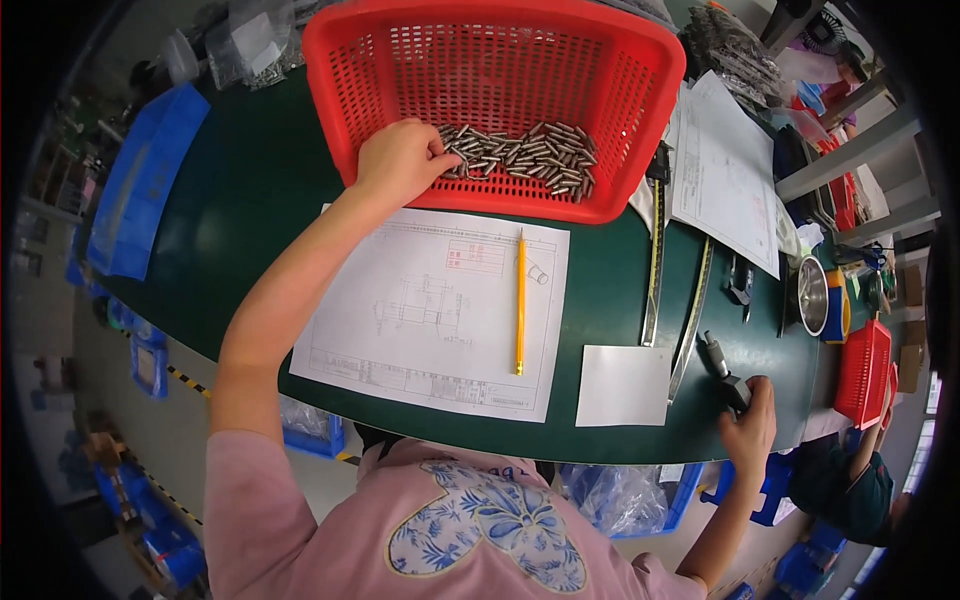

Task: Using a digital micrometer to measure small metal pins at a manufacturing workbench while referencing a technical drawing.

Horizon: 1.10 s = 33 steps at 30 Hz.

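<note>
At the near wall of the red perforated plastic basket [420, 60], the left hand [400, 160] is reached in and its fingers are closed on the left end of a heap of small metal pins [525, 155]. The shiny, cylindrical pins are strewn rightward from that hand. Far off at the dark green desk [250, 200] edge, the right hand [750, 420] is curled around a grey caliper [725, 372].
</note>
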{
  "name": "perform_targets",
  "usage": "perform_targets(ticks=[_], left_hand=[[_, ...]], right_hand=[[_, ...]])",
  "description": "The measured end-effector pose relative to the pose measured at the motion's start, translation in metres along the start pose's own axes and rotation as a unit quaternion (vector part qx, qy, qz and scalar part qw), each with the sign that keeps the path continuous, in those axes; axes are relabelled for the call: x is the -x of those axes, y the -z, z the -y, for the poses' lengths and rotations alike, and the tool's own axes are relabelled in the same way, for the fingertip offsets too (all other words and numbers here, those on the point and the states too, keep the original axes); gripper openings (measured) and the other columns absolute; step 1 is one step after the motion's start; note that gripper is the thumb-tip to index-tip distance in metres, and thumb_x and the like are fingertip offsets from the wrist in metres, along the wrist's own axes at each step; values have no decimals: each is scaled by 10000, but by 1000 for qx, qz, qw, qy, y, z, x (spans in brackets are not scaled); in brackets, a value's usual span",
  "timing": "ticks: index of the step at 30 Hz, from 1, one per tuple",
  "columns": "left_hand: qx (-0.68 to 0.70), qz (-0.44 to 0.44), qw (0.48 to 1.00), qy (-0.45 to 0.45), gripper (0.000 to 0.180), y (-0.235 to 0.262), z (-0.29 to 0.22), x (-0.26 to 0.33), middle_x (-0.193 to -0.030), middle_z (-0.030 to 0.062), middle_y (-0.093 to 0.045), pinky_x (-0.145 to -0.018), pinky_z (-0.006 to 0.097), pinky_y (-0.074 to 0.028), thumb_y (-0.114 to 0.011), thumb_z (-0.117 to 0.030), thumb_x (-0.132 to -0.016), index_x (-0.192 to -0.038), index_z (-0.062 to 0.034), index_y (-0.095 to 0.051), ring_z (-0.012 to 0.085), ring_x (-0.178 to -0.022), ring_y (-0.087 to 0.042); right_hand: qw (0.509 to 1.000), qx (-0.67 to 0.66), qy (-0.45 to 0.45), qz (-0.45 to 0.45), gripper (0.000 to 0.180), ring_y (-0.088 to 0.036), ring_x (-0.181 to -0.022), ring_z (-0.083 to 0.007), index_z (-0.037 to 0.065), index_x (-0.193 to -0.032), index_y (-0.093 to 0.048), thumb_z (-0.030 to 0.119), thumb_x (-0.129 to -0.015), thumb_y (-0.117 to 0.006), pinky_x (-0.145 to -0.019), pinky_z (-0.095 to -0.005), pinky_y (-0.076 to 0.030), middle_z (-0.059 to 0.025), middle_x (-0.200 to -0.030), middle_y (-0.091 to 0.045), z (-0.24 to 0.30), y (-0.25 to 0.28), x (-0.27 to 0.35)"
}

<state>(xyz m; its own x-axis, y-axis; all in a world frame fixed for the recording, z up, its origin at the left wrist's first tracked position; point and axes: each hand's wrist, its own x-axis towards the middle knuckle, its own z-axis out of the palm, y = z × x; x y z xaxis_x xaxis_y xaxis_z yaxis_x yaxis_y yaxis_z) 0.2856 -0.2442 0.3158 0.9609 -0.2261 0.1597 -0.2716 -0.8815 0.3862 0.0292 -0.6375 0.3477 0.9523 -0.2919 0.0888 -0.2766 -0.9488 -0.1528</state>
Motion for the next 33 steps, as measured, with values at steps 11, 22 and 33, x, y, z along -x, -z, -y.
perform_targets(ticks=[11,22,33], left_hand=[[157,-67,985,-22,119,4,18,0,-701,77,-591,-565,334,-457,-628,-145,-658,-691,-49,-568,203,-687,-571],[586,169,790,-51,140,14,-29,116,-858,28,-534,-649,213,-439,-579,-11,-756,-885,-16,-526,82,-734,-506],[683,265,678,69,160,0,-37,143,-865,61,-525,-716,223,-464,-567,11,-757,-889,15,-476,108,-788,-555]], right_hand=[[965,-210,-157,28,226,-383,-492,-95,1,-571,-424,141,-684,-560,-453,-275,-310,-31,-517,-418,-19,-16,-23],[393,-859,22,327,396,-503,-601,-225,-39,-1055,-435,235,-769,-433,-572,-311,-429,-186,-996,-469,143,6,-29],[348,-861,-84,361,521,-434,-432,-161,24,-815,-480,522,-793,-330,-376,-241,-362,-147,-708,-535,213,-58,-30]])
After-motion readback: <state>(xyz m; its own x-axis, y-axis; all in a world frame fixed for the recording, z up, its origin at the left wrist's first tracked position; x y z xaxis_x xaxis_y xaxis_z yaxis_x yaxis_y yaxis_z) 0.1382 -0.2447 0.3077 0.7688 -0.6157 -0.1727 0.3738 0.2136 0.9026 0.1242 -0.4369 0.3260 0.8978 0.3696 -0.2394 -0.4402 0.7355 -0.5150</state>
